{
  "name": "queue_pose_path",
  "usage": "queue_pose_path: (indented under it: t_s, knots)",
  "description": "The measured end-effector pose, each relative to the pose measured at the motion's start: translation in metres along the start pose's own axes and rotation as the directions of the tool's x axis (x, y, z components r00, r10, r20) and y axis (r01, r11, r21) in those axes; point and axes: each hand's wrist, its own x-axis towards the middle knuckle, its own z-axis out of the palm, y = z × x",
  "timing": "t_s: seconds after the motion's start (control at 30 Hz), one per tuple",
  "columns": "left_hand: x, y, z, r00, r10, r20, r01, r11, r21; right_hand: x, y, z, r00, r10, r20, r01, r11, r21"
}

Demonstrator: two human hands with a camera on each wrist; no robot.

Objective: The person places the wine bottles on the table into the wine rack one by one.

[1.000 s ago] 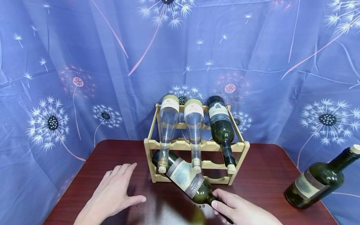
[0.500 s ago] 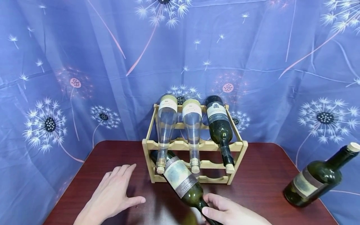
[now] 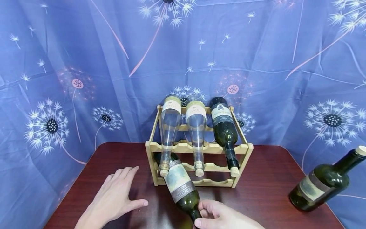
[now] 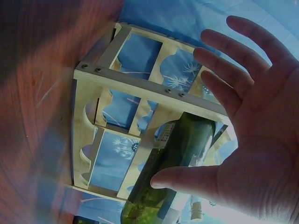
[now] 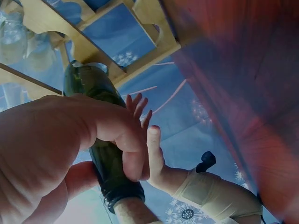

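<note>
My right hand [image 3: 220,216] grips the neck of a dark green wine bottle [image 3: 180,181] with a pale picture label. The bottle lies slanted, its base inside the left end of the wooden wine rack's [image 3: 212,148] lower tier, partly hidden behind a clear bottle's neck. In the right wrist view, fingers and thumb wrap the bottle neck [image 5: 108,163] just behind the corked mouth. My left hand [image 3: 114,194] is left of the rack with fingers spread and holds nothing. In the left wrist view, its thumb overlaps the green bottle [image 4: 149,191].
Two clear corked bottles [image 3: 170,124] [image 3: 196,124] and a dark wine bottle [image 3: 225,130] lie on the rack's top tier, corks forward. Another green bottle [image 3: 317,187] stands at the right on the red-brown table [image 3: 266,178]. A blue dandelion-print curtain [image 3: 143,95] hangs behind.
My right hand has swung the bottle's neck leftward and toward me, so the bottle points more straight into the rack. The left hand has stayed in place.
</note>
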Motion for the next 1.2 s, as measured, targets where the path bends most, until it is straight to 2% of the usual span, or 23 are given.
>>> queue_pose_path:
  t_s: [0.27, 0.53, 0.93, 1.2]
  knots:
    - [0.000, -0.001, 0.001, 1.000, -0.002, 0.005, 0.002, 1.000, -0.004, 0.012, 0.004, 0.007, 1.000, 0.018, -0.017, -0.016, 0.995, 0.099]
    - [0.000, -0.002, 0.002, 1.000, 0.002, 0.002, -0.002, 1.000, 0.005, 0.021, 0.001, 0.009, 0.999, 0.024, -0.024, -0.022, 0.997, 0.077]
    - [0.000, -0.001, 0.002, 1.000, 0.006, 0.000, -0.006, 1.000, 0.000, 0.038, 0.002, 0.016, 0.999, -0.038, -0.016, 0.040, 0.987, 0.154]
    - [0.000, -0.002, 0.002, 1.000, 0.010, 0.004, -0.010, 1.000, -0.001, 0.050, 0.004, 0.019, 0.996, -0.063, -0.069, 0.075, 0.978, 0.195]
